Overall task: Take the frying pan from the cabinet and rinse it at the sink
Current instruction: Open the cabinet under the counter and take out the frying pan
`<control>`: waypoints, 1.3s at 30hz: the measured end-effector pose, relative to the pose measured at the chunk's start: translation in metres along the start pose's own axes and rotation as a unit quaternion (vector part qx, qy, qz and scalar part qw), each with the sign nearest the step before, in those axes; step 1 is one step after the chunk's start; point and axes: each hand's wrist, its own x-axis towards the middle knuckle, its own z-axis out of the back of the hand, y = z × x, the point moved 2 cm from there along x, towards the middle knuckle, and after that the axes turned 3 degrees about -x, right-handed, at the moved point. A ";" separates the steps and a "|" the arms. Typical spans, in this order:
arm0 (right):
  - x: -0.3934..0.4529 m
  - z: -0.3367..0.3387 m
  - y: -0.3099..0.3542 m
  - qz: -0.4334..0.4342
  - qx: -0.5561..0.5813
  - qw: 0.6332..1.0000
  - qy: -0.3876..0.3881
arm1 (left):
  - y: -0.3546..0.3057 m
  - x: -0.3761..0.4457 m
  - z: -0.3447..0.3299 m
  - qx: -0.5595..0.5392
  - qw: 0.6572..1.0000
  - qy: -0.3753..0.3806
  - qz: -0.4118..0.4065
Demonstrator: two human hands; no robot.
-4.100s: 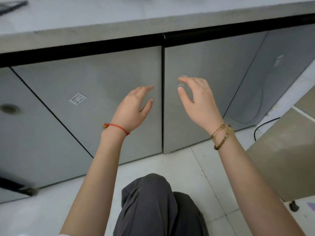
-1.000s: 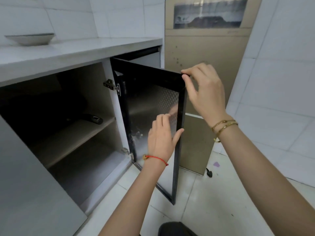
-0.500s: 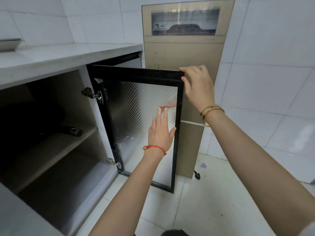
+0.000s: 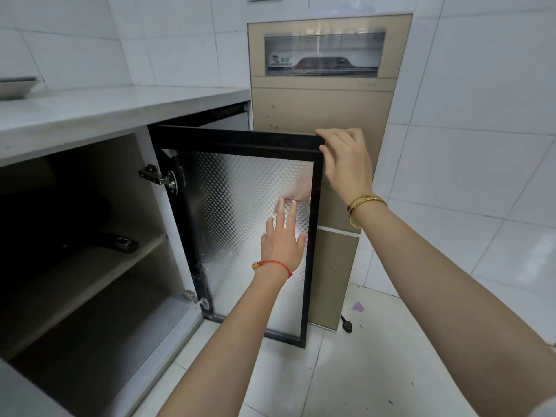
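The cabinet (image 4: pixel 90 296) under the counter stands open. Its black-framed door (image 4: pixel 237 139) with a patterned metal inner face is swung far out to the right. My right hand (image 4: pixel 346 161) grips the door's top outer corner. My left hand (image 4: pixel 282 239) lies flat, fingers spread, against the door's inner face. On the cabinet's middle shelf (image 4: pixel 99 266) lies the frying pan; only its black handle (image 4: pixel 118 242) shows clearly, and the pan body is lost in the dark at the left.
A white counter (image 4: pixel 120 106) runs above the cabinet, with a shallow dish (image 4: pixel 15 85) at its far left. A tall gold appliance (image 4: pixel 325 109) stands right behind the open door. A black plug (image 4: pixel 346 323) lies on the white tiled floor.
Both cabinet doors were shut at first. Over the last second the right door has swung further open toward the gold appliance, my right hand on its top corner and my left hand pressing its inner face.
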 end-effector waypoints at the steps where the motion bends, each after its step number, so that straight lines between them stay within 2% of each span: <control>1: 0.000 -0.001 -0.001 -0.001 0.003 1.000 0.001 | 0.000 0.000 0.000 -0.001 1.000 0.002 0.000; 8: -0.003 0.001 0.001 -0.015 0.027 1.000 0.002 | -0.001 -0.006 0.013 0.012 1.000 0.020 0.001; 15: -0.001 0.011 0.009 -0.036 0.044 0.998 0.035 | 0.001 -0.031 0.034 0.040 0.998 0.049 0.017; 19: 0.000 0.019 0.013 -0.043 0.048 0.996 0.059 | 0.001 -0.054 0.064 0.041 0.998 0.035 0.027; 24: -0.006 0.030 0.045 0.022 0.089 0.996 0.014 | 0.022 -0.088 0.111 0.066 0.996 0.005 0.053; 27: -0.011 0.024 0.079 0.055 0.142 0.988 0.018 | 0.037 -0.111 0.140 0.060 0.994 -0.020 0.086; 31: -0.026 0.004 0.131 0.065 0.230 0.967 0.088 | 0.057 -0.143 0.175 0.080 0.987 -0.065 0.125; 34: -0.044 -0.017 0.164 0.062 0.245 0.953 0.169 | 0.074 -0.166 0.192 0.090 0.980 -0.081 0.157; 39: -0.071 -0.053 0.212 0.046 0.269 0.926 0.261 | 0.114 -0.194 0.204 0.084 0.968 -0.099 0.215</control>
